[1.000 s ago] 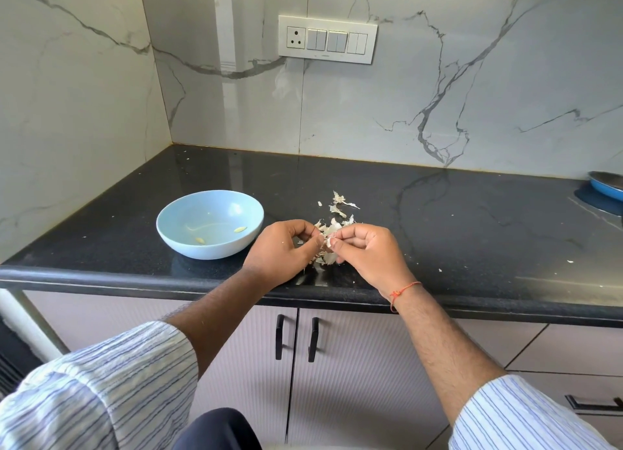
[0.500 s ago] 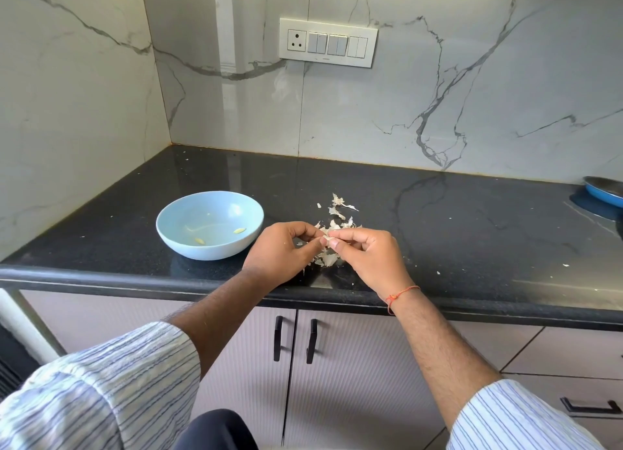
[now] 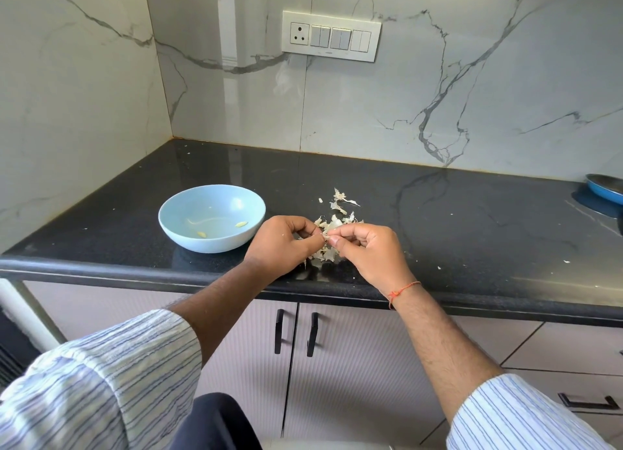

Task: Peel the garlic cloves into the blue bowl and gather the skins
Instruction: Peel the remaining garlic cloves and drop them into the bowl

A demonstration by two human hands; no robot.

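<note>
A light blue bowl (image 3: 211, 217) stands on the black countertop (image 3: 438, 220), with two small peeled garlic cloves (image 3: 241, 224) lying inside. Just right of it my left hand (image 3: 281, 245) and my right hand (image 3: 367, 250) meet fingertip to fingertip. Both pinch one small garlic clove (image 3: 325, 237), which is mostly hidden by the fingers. Under and behind the hands lies a loose pile of pale garlic skins (image 3: 333, 222), with a few more flakes further back.
A blue pan (image 3: 606, 188) sits at the counter's far right edge. Tiny skin flecks (image 3: 566, 262) dot the counter to the right. A switch panel (image 3: 332, 36) hangs on the marble wall. Cabinet doors with black handles (image 3: 295, 331) are below the counter edge.
Both hands stay together over the skin pile, with small finger shifts on the clove. The bowl and the skins have not moved.
</note>
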